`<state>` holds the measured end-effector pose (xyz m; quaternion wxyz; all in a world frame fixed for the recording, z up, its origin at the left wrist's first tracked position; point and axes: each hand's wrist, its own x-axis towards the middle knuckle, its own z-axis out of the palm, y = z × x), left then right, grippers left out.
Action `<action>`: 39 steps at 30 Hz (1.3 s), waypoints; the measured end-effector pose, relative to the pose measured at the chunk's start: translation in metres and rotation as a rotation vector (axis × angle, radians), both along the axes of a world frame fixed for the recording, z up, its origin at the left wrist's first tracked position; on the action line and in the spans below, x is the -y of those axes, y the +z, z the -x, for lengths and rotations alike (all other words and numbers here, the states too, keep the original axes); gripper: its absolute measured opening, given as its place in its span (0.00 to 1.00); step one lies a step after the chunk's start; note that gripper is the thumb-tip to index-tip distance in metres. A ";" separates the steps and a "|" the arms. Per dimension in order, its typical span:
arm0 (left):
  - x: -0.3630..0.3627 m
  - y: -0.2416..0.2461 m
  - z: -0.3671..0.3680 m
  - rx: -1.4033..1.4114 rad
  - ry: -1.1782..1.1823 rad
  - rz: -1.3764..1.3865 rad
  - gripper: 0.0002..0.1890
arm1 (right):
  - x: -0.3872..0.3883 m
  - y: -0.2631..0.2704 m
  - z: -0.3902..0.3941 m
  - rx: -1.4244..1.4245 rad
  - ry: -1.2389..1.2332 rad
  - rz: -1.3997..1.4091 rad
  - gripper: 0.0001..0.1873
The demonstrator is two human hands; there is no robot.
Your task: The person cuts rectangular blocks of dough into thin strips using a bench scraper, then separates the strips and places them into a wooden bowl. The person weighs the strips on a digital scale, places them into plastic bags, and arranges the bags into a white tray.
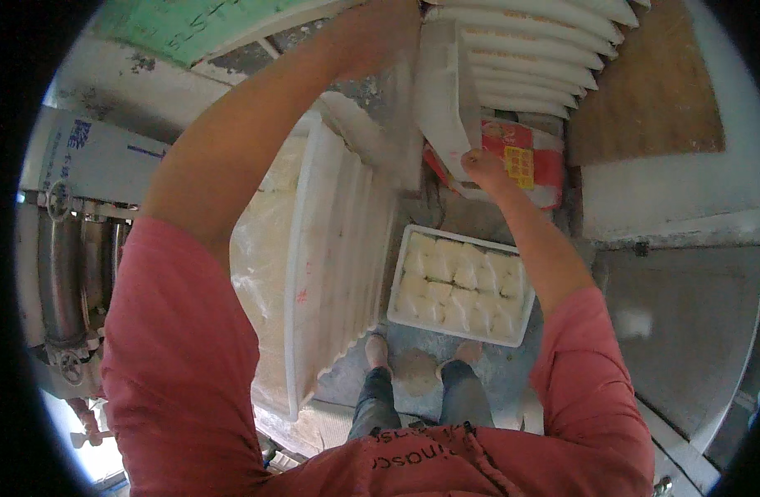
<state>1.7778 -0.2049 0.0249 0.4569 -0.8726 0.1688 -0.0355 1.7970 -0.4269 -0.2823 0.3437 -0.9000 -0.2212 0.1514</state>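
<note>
My right hand [481,166] is closed on the near corner of a white plastic tray [442,87], which stands tilted on edge. My left hand [386,34] is blurred at the top edge, near the tray's far end; its fingers cannot be made out. On the floor in front of my feet lies a white tray [460,341] filled with two rows of pale blocks, under what looks like clear film. To the left rises a tall stack of white trays [336,248], the top one holding pale, film-covered contents.
Full white sacks [522,62] are piled at the top right, above a red and yellow printed sack [522,155]. A brown board [647,87] lies at the right. Steel cylinders with valve wheels [63,273] stand far left. A green panel [193,28] is at the top left.
</note>
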 end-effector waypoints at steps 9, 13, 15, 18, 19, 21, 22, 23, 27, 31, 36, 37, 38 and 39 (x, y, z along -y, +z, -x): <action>-0.064 -0.028 -0.025 -0.042 -0.172 0.030 0.28 | -0.071 -0.068 -0.122 0.036 -0.289 -0.146 0.27; -0.054 -0.023 -0.023 -0.085 -0.090 0.038 0.30 | -0.122 -0.075 -0.162 -0.335 -0.353 -0.233 0.28; -0.049 -0.020 -0.023 -0.109 -0.061 0.000 0.30 | -0.135 -0.073 -0.171 -0.457 -0.350 -0.298 0.29; -0.047 -0.017 -0.022 -0.135 -0.006 -0.015 0.31 | -0.102 -0.049 -0.177 -0.268 -0.229 -0.274 0.28; -0.047 -0.016 -0.022 -0.132 -0.027 -0.014 0.32 | -0.071 -0.033 -0.175 -0.423 -0.264 -0.362 0.27; -0.048 -0.016 -0.023 -0.154 0.004 0.016 0.30 | 0.008 0.011 -0.156 -0.686 -0.339 -0.545 0.25; -0.049 -0.017 -0.023 -0.132 -0.076 0.058 0.29 | 0.051 0.038 -0.136 -0.754 -0.345 -0.622 0.25; -0.049 -0.016 -0.023 -0.166 -0.009 0.047 0.29 | 0.092 0.067 -0.109 -0.806 -0.382 -0.661 0.24; -0.048 -0.017 -0.029 -0.194 0.006 0.118 0.28 | 0.238 0.197 0.029 -0.720 -0.417 -0.527 0.23; -0.046 -0.016 -0.031 -0.226 0.029 0.100 0.32 | 0.306 0.294 0.206 -0.779 -0.530 -0.462 0.21; -0.033 -0.012 -0.025 -0.164 -0.042 0.001 0.29 | 0.297 0.311 0.445 -0.795 -0.997 -0.766 0.19; -0.023 -0.011 -0.020 -0.109 -0.104 -0.023 0.29 | 0.289 0.304 0.492 -0.742 -1.108 -0.835 0.19; -0.018 -0.011 -0.011 0.006 -0.295 0.056 0.29 | 0.277 0.295 0.532 -0.684 -1.211 -0.897 0.19; -0.008 -0.011 -0.002 0.026 -0.330 0.089 0.27 | 0.267 0.284 0.568 -0.636 -1.310 -0.952 0.19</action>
